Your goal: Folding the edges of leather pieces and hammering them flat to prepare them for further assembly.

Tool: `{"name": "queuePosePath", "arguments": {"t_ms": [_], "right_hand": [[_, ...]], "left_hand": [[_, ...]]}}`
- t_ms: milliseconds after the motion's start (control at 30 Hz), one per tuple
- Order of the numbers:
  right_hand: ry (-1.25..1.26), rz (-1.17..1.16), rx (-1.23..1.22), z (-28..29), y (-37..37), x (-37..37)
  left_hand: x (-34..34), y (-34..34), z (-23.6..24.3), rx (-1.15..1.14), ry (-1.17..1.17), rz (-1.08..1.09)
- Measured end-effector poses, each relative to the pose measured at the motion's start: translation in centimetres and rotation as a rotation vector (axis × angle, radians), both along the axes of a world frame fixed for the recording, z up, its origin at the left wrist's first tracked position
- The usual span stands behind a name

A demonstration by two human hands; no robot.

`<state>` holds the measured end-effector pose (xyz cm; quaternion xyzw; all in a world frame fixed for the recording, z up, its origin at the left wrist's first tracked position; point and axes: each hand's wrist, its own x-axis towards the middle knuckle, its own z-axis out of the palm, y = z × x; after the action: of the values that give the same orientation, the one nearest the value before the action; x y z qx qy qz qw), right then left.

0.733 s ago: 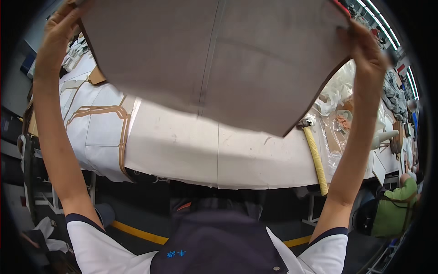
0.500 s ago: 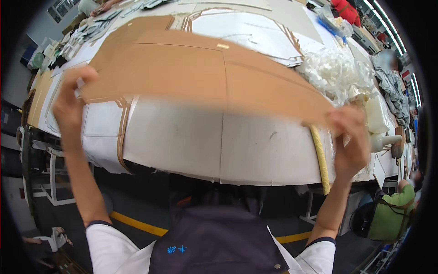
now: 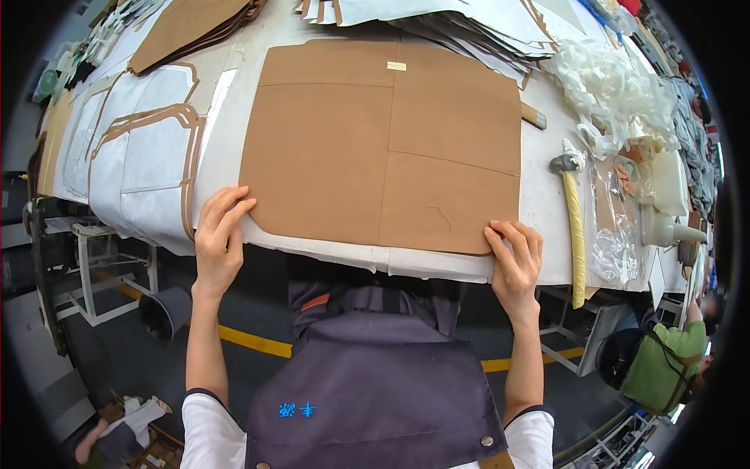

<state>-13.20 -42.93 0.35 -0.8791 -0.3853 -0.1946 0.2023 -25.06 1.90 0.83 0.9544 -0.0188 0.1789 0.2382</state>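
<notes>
A brown sewn panel (image 3: 320, 148) lies flat on the pale table top along its near edge. Seams divide it, a small cream tab (image 3: 396, 66) marks the far end of the middle seam, and a loose thread (image 3: 444, 216) curls near its right side. The near left corner is pinched between the fingers of my left hand (image 3: 220, 244). At the near right corner, my right hand (image 3: 516, 267) has thumb and fingers closed on the panel's edge. To the right of the panel lies a hammer (image 3: 574, 234) with a yellow-wrapped handle.
White pieces with brown edging (image 3: 152, 156) lie at left, some hanging over the table edge. Brown pieces (image 3: 187, 31) and white-backed pieces (image 3: 453, 27) are stacked farther back. Crumpled clear plastic (image 3: 617, 86) and a white bottle (image 3: 670, 230) sit at right. A person in green (image 3: 664, 363) is beyond.
The brown panel has come down from the raised, blurred position and now rests flat on the table. Both my hands have lowered and moved closer together, still at its corners.
</notes>
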Motion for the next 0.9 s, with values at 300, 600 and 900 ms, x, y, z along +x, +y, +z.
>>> {"name": "queuePosePath", "arguments": {"t_ms": [300,600,900], "right_hand": [[0.021,-0.04,0.009,-0.2,0.0,-0.6],[-0.005,-0.046,-0.01,-0.1,0.0,-0.1],[-0.077,-0.122,0.062,2.2,0.1,-1.2]], "left_hand": [[-0.5,-1.6,0.0,-0.102,0.023,0.08],[-0.6,-6.1,0.0,0.077,-0.103,-0.008],[-0.9,-2.9,0.7,-0.292,-0.079,0.347]]}}
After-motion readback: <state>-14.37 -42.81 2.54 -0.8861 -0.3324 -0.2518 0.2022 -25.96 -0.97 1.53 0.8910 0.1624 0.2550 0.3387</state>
